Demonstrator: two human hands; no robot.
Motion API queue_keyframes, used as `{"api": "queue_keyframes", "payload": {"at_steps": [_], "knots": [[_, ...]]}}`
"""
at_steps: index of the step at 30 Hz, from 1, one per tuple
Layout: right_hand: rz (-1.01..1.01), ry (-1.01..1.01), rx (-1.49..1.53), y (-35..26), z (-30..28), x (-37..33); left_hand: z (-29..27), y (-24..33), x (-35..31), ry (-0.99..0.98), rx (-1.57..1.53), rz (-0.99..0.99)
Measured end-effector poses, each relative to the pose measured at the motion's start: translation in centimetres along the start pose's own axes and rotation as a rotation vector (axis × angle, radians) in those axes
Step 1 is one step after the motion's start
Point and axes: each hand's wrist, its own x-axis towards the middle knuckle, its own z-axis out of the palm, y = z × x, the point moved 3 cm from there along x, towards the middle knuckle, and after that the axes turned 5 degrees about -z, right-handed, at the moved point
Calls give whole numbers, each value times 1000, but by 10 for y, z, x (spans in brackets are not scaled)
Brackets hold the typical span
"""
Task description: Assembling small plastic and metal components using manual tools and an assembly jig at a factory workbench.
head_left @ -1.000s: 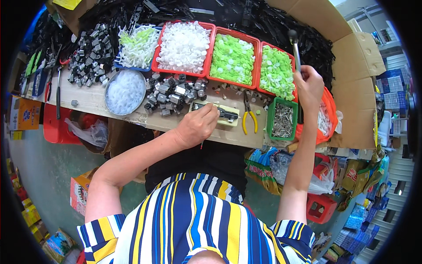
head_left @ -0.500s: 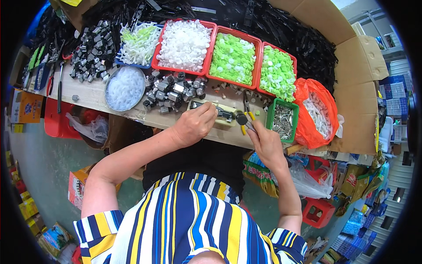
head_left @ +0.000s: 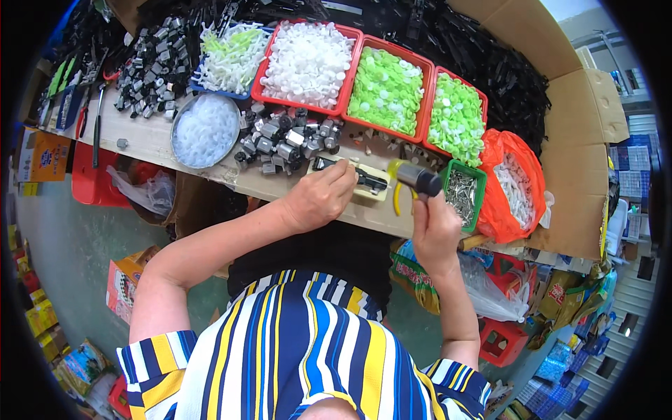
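While the slim black part [head_left: 372, 183] is seated lengthwise in the cream block [head_left: 379, 196] near the front edge of the workbench [head_left: 260, 187], its left end is covered by the left hand [head_left: 320, 199]. The left fingertips are bunched at the part; whether it is gripped between them cannot be told. A hammer [head_left: 421, 180] is gripped in the closed right hand [head_left: 437, 234], its blurred head being shown to the right of the block. The yellow-handled pliers [head_left: 397, 201] are partly hidden by the hammer head. Metal pins are contained in the green tray [head_left: 481, 189], beside which white pieces are held in an orange-red bag [head_left: 538, 183]. Grey metal parts [head_left: 288, 140] are heaped to the left of the block, next to a round dish [head_left: 199, 166] of translucent pieces. Behind these, white and green pieces are held in red trays [head_left: 297, 105]; black parts [head_left: 483, 59] are piled at the rear.
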Motion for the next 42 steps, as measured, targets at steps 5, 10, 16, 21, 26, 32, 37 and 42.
{"api": "queue_keyframes", "payload": {"at_steps": [5,10,16,21,26,32,37,42], "knots": [[56,-386,-139,15,31,-8,0,4,-1,-17,34,-3],[-21,-446,-182,19,28,0,-3,15,-9,-27,-30,-75],[-226,24,86,-18,-7,37,1,28,-21,-26,9,-94],[-301,-319,-266,-12,49,38,11,25,-26,-46,74,-40],[-245,-11,-74,-26,32,48,7,29,-26,-15,106,-21],[-264,-256,-162,-24,39,56,10,23,-29,14,61,-27],[-251,-408,-230,-9,59,40,2,27,-31,-4,-15,-47],[-180,48,10,-15,19,41,-18,17,-41,85,-115,-109]]}}
